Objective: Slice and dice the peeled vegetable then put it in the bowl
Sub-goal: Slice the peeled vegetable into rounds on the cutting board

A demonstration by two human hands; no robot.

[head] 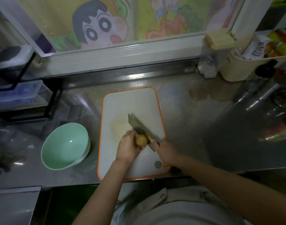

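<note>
Since peeled vegetable [141, 140] would roll, we clamp it on board [131, 104] with left hand [128, 147], fingers curled round it; right hand [165, 151] grips knife [139, 127] handle, blade against vegetable's right end. Empty bowl [66, 145] sits on table [187, 127] just left, handy for pieces.

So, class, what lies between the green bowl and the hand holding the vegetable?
In the head view, only steel counter and bare cutting board lie between the green bowl and the left hand holding the peeled vegetable.
</note>
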